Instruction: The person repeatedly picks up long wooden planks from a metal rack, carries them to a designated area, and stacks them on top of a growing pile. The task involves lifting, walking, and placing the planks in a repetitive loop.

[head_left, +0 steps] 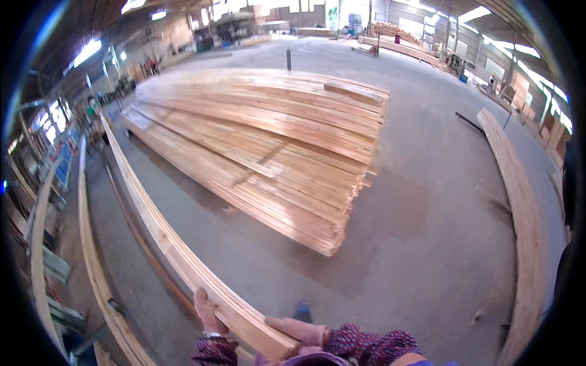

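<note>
A long, narrow stack of pale wooden boards (183, 259) runs from my body toward the far left. My left hand (210, 314), in a pinkish glove, grips its left side close to the near end, thumb up along the edge. Against the right side, almost at the end, my right hand (299, 331) holds the same boards; some of its fingers are hidden underneath. To the right, a wide, low pile of lumber (287, 152) fills the middle of the view, with a few loose pieces lying across its top.
Long timbers (91, 256) on metal supports stand at the left. Another long beam (519, 232) lies along the right. Grey concrete floor (421, 244) shows around the pile. Someone in green (91, 110) is near the boards' far end. More stacked wood (403, 46) sits at the back.
</note>
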`<state>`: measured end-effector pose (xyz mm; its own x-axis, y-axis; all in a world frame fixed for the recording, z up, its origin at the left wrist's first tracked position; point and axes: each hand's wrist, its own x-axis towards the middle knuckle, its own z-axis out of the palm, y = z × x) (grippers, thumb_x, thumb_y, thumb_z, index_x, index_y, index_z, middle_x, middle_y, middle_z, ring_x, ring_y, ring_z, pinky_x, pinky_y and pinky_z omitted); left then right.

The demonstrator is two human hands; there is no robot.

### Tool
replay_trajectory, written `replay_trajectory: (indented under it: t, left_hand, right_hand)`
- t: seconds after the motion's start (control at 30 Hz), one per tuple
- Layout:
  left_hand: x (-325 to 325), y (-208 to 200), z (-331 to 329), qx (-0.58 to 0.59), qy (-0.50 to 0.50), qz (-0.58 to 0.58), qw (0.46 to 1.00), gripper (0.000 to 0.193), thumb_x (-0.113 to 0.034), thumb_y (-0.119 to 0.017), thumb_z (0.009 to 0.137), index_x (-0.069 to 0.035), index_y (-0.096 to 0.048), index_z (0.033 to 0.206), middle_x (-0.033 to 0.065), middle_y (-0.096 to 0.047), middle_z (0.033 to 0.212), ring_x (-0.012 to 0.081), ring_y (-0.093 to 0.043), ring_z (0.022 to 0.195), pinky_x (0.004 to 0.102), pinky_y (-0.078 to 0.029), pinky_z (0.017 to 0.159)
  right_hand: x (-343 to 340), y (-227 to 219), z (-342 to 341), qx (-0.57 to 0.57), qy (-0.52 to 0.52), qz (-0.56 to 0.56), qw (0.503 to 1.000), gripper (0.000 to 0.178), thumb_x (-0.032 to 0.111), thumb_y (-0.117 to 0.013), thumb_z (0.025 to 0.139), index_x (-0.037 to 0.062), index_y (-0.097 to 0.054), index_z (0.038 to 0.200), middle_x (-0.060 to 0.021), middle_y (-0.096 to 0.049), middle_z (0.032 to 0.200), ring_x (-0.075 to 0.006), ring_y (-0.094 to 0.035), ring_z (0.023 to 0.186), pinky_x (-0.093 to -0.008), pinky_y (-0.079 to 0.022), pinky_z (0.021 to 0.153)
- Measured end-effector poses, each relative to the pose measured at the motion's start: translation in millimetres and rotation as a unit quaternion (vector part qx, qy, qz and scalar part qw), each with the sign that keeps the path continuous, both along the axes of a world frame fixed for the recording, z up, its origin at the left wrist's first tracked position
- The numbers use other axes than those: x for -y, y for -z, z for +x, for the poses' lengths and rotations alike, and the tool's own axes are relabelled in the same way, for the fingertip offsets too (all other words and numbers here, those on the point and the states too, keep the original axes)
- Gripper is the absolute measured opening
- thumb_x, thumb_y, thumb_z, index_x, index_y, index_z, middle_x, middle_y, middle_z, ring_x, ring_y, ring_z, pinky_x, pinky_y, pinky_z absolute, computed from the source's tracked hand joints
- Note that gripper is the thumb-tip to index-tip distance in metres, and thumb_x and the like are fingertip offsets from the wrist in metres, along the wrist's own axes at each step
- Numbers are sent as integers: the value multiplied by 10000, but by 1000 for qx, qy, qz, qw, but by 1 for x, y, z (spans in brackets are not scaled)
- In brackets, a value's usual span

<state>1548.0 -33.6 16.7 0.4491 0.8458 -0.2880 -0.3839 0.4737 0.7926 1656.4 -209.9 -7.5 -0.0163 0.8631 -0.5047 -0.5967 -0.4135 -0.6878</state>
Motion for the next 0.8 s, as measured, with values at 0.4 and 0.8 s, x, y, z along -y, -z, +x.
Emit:
replay_trajectory:
  t: [0.4, 0.8]
  left_hand:
    - [-11, 0, 350, 2, -42, 27, 999, 458, -417, -555, 911, -42, -522, 1172, 94, -587, 1035, 237, -597, 951, 380, -508, 848]
    - [-6, 2, 649, 17, -74, -21, 997, 449, -369, -593, 896, -53, -542, 1212, 103, -612, 1107, 256, -619, 976, 413, -545, 842]
  right_hand:
    - [-1, -14, 373, 1, -98, -62, 993, 578, 523, -451, 961, -1, -622, 1134, -79, -669, 924, -133, -631, 736, -281, -530, 667]
    - [1, -20, 664, 16, -44, -75, 996, 593, 485, -450, 973, -52, -583, 1186, -137, -671, 1002, -170, -657, 840, -286, -530, 739]
